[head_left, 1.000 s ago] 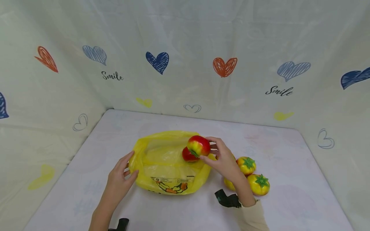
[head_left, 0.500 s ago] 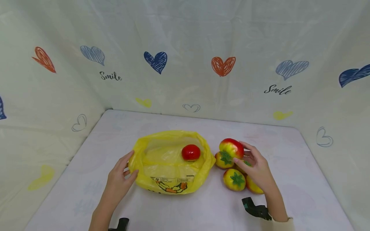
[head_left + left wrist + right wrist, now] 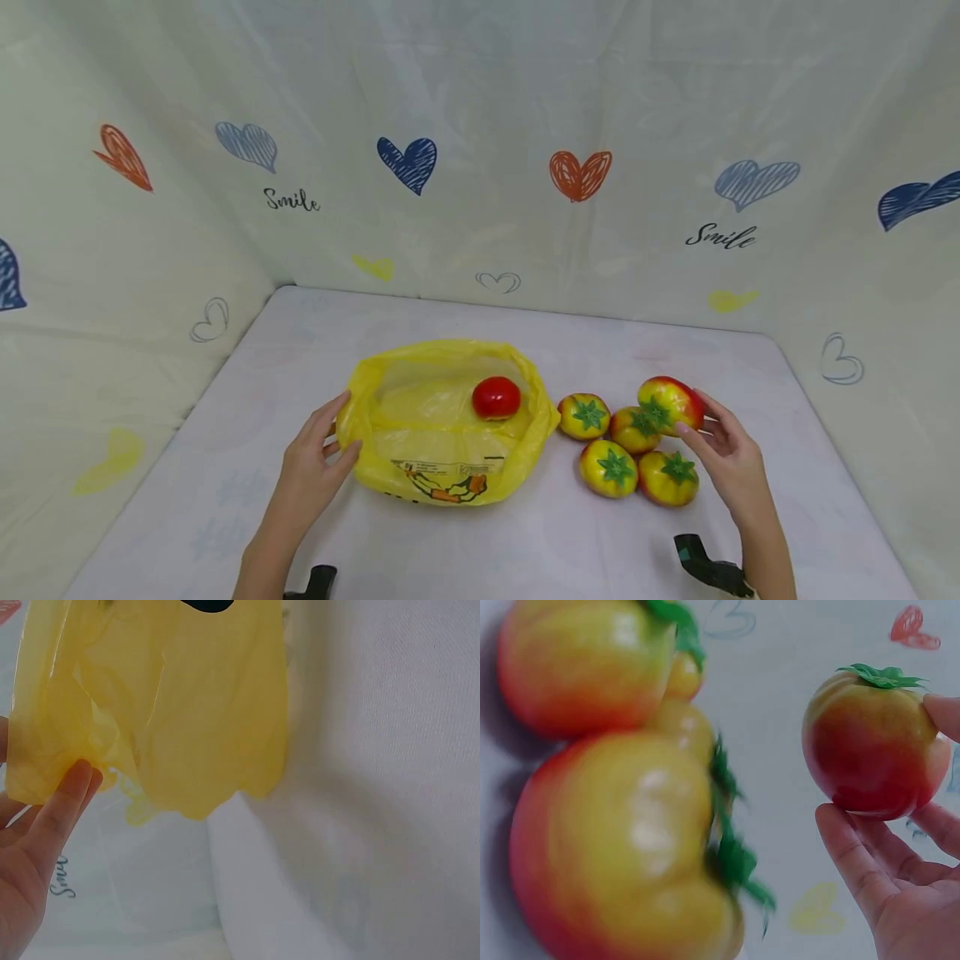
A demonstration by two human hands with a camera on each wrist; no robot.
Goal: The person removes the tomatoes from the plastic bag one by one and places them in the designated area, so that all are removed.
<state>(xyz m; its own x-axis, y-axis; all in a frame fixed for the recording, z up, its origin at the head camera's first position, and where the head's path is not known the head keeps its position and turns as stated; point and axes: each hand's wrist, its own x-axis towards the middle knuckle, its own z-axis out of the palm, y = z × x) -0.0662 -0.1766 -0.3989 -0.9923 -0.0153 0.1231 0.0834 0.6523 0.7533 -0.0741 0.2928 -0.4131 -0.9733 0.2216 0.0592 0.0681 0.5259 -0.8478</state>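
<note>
A yellow plastic bag (image 3: 442,442) lies with its mouth spread wide, and a red tomato (image 3: 496,398) shows inside at its right. My left hand (image 3: 311,462) pinches the bag's left rim; the left wrist view has the thumb (image 3: 67,795) against the thin film (image 3: 217,712). Over on the right, my right hand (image 3: 731,458) grips a yellow-and-red tomato (image 3: 667,400) with a green leafy top. In the right wrist view this tomato (image 3: 870,754) sits between thumb and fingertips, raised beside the cluster. Below and left of it are several similar tomatoes (image 3: 608,468).
The group of tomatoes stands close against the bag's right side, the nearest tomato (image 3: 584,416) beside the rim. A white cloth covers the table (image 3: 480,550). Behind it hangs a curtain (image 3: 495,100) printed with hearts. Dark camera mounts (image 3: 708,567) show at the wrists.
My right hand has carried the tomato from over the bag's right side rightward, past the cluster to its far right. The left hand has stayed at the bag's rim.
</note>
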